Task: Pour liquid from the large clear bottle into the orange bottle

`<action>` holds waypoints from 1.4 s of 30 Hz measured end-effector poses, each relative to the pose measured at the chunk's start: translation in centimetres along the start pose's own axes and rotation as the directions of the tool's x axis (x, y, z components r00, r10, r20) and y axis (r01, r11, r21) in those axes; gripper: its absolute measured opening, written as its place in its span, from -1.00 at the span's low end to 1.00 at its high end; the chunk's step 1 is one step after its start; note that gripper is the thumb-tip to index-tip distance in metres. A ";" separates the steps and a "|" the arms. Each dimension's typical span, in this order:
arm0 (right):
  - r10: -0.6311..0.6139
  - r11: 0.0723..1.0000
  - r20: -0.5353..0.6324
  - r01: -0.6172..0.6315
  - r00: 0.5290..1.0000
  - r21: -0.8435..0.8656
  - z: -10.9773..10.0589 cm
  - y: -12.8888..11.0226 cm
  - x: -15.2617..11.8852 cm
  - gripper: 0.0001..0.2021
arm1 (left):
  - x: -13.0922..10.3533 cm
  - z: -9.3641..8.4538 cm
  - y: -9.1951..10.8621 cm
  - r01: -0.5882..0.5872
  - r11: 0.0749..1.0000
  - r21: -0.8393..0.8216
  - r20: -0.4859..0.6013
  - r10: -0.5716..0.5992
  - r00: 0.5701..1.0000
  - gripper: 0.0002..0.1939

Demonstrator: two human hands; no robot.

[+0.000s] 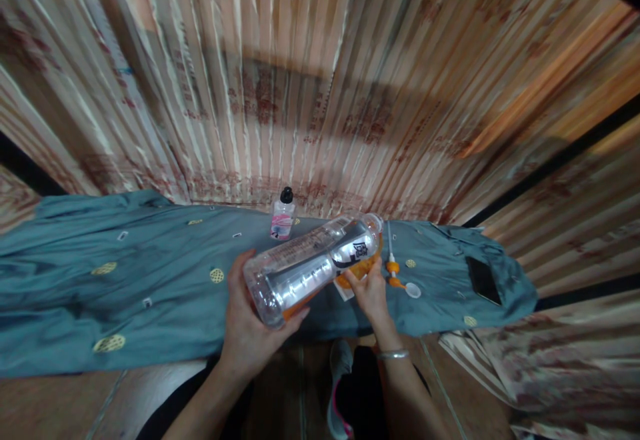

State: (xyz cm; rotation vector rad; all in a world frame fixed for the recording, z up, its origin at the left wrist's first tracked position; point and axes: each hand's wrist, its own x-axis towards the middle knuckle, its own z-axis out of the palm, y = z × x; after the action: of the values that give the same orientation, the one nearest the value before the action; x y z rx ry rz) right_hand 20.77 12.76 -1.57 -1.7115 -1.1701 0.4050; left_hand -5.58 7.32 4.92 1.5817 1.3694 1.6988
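Note:
A large clear plastic bottle (305,270) with a silver and dark label lies tilted in the air before me, its neck up to the right. My left hand (255,320) wraps round its base from the left. My right hand (369,287) grips it from below near the neck; some of its fingers are hidden. Orange shows along the bottle's lower side, and I cannot tell if it is label or contents. A white corner pokes out under it. Right of my right hand lies an orange and white pump top (393,270) with a thin tube.
A small clear bottle (283,219) with a black cap and pink label stands behind the large one. A dark phone (483,280) lies at the right on the green cloth (175,293). Pleated curtains (300,93) hang behind, with dark poles at both sides.

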 end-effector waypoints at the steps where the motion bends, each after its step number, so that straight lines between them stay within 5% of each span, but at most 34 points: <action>1: -0.003 1.000 0.000 0.003 1.000 -0.001 0.0 0.0 0.0 0.07 | 0.0 0.0 0.0 0.007 1.000 -0.002 0.001 -0.007 1.000 0.09; 17: -0.032 0.999 -0.015 0.032 0.999 -0.025 0.2 0.5 0.0 0.03 | -0.2 0.2 -0.3 0.028 1.000 -0.013 -0.005 -0.028 1.000 0.09; 42: -0.043 0.997 -0.021 0.041 0.999 -0.064 0.2 0.7 0.0 0.23 | 0.0 0.0 0.0 0.015 1.000 -0.018 0.002 -0.015 1.000 0.10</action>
State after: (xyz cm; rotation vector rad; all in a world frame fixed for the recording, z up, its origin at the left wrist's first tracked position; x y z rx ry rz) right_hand 20.93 12.86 -2.25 -1.7388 -1.2117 0.3249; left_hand -5.54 7.30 4.91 1.5586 1.3578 1.6965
